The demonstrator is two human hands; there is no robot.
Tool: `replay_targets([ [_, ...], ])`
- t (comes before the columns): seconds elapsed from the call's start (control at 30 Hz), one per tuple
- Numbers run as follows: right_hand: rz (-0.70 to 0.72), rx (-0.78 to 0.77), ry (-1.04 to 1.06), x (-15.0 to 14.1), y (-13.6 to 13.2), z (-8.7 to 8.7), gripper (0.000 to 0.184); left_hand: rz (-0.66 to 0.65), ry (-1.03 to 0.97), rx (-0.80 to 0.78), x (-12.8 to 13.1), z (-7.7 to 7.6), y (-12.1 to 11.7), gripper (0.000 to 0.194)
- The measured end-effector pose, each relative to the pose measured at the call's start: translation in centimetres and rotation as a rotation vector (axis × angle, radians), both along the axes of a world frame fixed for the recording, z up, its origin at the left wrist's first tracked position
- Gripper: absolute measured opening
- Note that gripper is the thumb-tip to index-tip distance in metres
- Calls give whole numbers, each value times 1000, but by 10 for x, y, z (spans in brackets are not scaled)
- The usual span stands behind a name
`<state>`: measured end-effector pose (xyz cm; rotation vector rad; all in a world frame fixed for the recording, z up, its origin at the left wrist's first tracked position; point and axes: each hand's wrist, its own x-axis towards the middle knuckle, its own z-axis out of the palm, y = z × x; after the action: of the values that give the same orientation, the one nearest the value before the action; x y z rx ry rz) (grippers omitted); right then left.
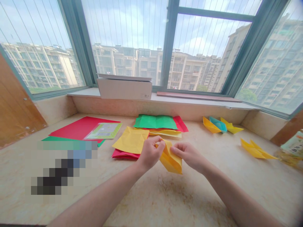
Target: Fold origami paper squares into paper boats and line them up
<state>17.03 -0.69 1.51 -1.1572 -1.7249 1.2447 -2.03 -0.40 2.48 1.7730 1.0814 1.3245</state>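
Between my hands, a little above the stone sill, is a folded piece of yellow paper (172, 159), tilted with its lower corner pointing down to the right. My left hand (152, 149) pinches its upper left edge between thumb and fingers. My right hand (187, 154) grips the upper right side, thumb on the near face. Just left of my left hand lies a stack of creased sheets, a yellow creased sheet (130, 139) on top and a red creased sheet (125, 154) beneath. Behind my hands a green creased sheet (156, 121) rests on more red and yellow paper.
Folded paper boats, a blue boat (218, 124) among yellow ones, stand at the back right; a yellow double boat (257, 149) lies nearer. A flat red sheet (80, 127) and a clear packet (104, 130) are on the left. A white box (124, 88) stands on the window ledge.
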Motion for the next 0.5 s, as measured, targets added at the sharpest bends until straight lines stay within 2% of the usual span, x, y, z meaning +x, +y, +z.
replay_targets([
  [0.3, -84, 52, 8, 3, 2, 2, 47, -33, 49, 92, -2, 1, 0, 36],
  [0.5, -122, 61, 10, 5, 3, 1, 47, -90, 12, 31, 0, 5, -4, 35],
])
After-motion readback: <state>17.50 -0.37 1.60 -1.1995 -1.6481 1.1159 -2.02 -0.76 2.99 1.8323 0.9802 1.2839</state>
